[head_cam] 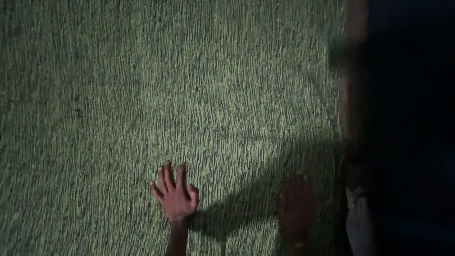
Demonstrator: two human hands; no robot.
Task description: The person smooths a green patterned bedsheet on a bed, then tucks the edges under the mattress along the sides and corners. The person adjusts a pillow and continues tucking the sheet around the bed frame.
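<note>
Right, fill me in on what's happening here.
A person presses the left hand flat, fingers spread, on a green ribbed woven mat that fills most of the view. The right hand lies in shadow on the same mat near its right edge, too dark to read in detail. Neither hand holds anything. The far right of the picture is dark and blurred.

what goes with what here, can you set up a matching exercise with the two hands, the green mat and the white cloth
Things:
1. left hand
2. right hand
3. green mat
4. white cloth

Descriptions:
A. in dark shadow, blurred
B. ribbed weave, fills most of the view
C. in the light, fingers spread flat on the weave
D. pale patch at the dark right edge

Pairs: 1-C, 2-A, 3-B, 4-D
</note>
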